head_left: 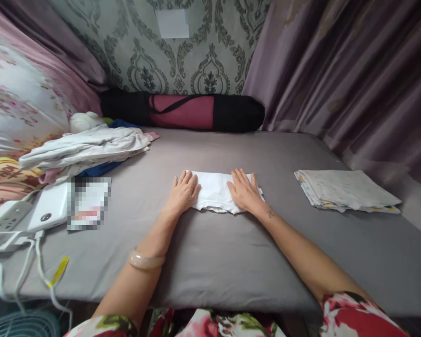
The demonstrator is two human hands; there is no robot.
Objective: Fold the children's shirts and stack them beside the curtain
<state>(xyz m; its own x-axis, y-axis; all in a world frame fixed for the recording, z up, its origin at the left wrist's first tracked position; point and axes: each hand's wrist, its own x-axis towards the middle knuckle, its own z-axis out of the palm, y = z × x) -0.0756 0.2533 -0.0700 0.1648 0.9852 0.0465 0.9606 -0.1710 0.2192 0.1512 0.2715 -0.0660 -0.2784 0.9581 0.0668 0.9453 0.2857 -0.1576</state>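
Observation:
A small white folded garment [214,191] lies flat on the grey sheet [228,255] in front of me. My left hand [184,191] rests palm down on its left end, fingers stretched out and pointing away. On the garment's right end my right hand [244,189] is laid flat, with the fingers extended and the thumb angled inward. Neither hand grips the cloth. Between the hands the middle of the garment shows, its near edge slightly wavy and uneven.
Folded patterned cloths [347,187] are stacked at the right. At the left lie a pile of loose clothes [91,146], a white power bank [51,206], a power strip [7,217] and cables. A long black-and-red bag [182,112] lies along the wall.

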